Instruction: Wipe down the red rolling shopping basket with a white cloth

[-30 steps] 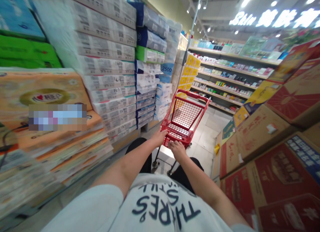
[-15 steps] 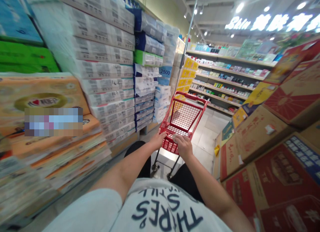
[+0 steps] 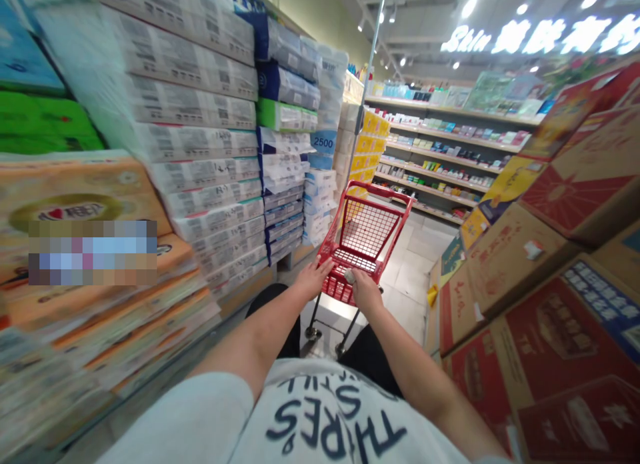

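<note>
A small red shopping cart point(image 3: 373, 227) with a mesh basket stands in front of my legs. My left hand point(image 3: 313, 278) lies on the left end of its near edge, with the fingers stretched out and slightly apart. My right hand point(image 3: 367, 293) is closed at the right of that edge. A small pale, crumpled thing point(image 3: 349, 276) sticks out at its thumb side; its kind is too small to tell. Whether the right fingers also touch the cart is hidden. No goods show in the cart's basket.
Tall stacks of wrapped paper packs point(image 3: 200, 104) line the left side, with orange tissue packs point(image 3: 95, 184) nearest. Red and brown cartons point(image 3: 525, 251) are piled on the right. A tiled floor point(image 3: 407, 277) runs between them toward shelves of small goods point(image 3: 450, 131).
The left stacks and the far shelves have shifted slightly left in view. My left fingers are spread a little more, and my right hand looks more tightly closed around the pale thing.
</note>
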`<state>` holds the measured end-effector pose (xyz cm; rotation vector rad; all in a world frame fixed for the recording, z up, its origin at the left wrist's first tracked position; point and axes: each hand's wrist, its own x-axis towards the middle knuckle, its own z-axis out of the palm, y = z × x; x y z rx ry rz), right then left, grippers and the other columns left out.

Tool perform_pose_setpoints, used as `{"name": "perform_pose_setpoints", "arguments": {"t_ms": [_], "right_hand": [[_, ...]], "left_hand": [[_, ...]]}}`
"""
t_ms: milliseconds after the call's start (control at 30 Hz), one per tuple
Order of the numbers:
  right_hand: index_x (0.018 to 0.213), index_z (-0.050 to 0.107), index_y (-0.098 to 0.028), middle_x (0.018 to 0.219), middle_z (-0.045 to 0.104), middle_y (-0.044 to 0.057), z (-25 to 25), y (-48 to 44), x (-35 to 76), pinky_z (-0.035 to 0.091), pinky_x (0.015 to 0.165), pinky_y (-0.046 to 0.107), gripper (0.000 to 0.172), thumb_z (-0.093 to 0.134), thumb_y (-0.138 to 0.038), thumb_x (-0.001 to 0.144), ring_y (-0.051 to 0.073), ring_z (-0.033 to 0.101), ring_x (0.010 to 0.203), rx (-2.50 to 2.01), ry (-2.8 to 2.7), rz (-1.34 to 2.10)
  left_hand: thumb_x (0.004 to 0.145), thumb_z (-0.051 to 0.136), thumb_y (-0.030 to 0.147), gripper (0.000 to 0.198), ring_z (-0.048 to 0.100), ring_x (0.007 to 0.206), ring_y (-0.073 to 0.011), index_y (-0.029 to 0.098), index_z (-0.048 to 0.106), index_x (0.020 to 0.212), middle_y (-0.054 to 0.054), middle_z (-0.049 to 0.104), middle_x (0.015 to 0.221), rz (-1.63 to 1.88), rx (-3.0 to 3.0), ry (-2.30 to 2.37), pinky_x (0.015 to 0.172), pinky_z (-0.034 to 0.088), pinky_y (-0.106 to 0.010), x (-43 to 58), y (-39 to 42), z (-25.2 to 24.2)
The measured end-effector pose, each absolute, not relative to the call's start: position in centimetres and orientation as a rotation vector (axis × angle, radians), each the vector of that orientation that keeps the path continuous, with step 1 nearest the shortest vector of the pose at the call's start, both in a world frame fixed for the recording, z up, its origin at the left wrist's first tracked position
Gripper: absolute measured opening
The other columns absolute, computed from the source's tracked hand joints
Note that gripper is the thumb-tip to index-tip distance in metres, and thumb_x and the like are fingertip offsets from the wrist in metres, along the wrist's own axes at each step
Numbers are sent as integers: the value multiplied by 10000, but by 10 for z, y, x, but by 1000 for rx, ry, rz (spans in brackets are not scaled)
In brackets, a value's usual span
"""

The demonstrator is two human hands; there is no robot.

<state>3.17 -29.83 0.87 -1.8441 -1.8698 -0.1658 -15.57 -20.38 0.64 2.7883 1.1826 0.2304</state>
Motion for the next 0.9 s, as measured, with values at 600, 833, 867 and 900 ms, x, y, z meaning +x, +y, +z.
{"name": "perform_pose_setpoints", "arguments": {"t_ms": [600, 833, 867, 900], "right_hand": [[1285, 592, -110, 1367, 548, 104, -46, -309, 39, 382, 1124, 376, 371, 392, -135, 973, 237, 414, 1342, -1284, -2494, -845], [1213, 632, -96, 1286, 591, 136, -45, -309, 37, 489, 1013, 357, 349, 410, -92, 943, 255, 483, 1252, -1396, -2516, -714], [1190, 646, -108, 1269, 599, 135, -46, -310, 37, 504, 989, 350, 349, 407, -78, 936, 249, 503, 1224, -1420, -2518, -693], [1178, 652, -118, 1258, 602, 134, -47, -312, 37, 512, 977, 348, 350, 405, -73, 934, 243, 516, 1201, -1437, -2514, -683]], "left_hand": [[867, 362, 65, 678, 177, 1462, -280, 306, 287, 1497, 27, 240, 1565, 187, 2899, 1021, 1185, 232, -451, -146, -221, 20], [903, 418, 122, 607, 199, 1455, -292, 305, 336, 1476, -14, 235, 1567, 136, 2844, 1032, 1179, 247, -449, -137, -224, 25], [906, 420, 124, 594, 208, 1454, -283, 295, 350, 1470, -24, 235, 1566, 136, 2837, 1038, 1180, 248, -441, -136, -223, 26], [910, 415, 124, 579, 218, 1452, -273, 282, 362, 1464, -36, 239, 1564, 145, 2837, 1043, 1181, 248, -432, -135, -223, 26]]}}
